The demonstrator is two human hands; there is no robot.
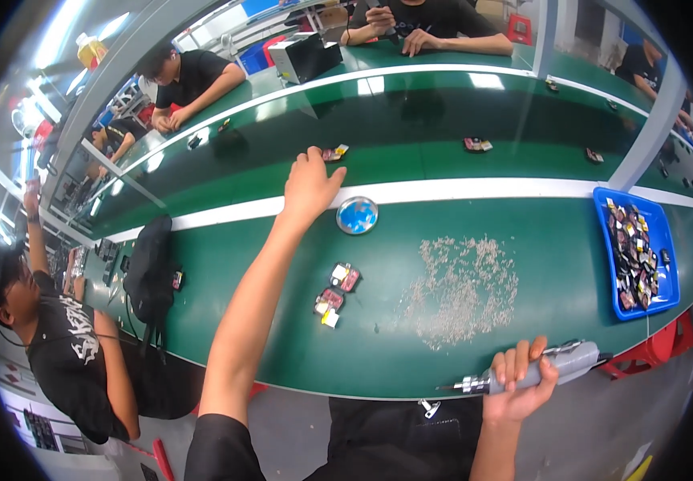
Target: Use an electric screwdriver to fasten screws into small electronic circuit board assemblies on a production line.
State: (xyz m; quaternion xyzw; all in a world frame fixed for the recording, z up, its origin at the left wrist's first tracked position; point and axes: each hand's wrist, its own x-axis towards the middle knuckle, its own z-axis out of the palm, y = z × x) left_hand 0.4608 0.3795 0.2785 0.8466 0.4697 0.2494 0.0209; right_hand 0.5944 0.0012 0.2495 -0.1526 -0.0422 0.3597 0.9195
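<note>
While the right hand (pixel 520 383) grips a grey power screwdriver (pixel 576 361), the left hand (pixel 312 184) spreads thumb from fingers, a small dark part (pixel 332 154) just beside the fingertips, possibly touching.

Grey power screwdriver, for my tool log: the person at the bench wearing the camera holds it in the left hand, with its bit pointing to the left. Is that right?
Not quite: it is the right hand that holds the grey power screwdriver, as the head view shows. Its bit does point to the left.
</note>
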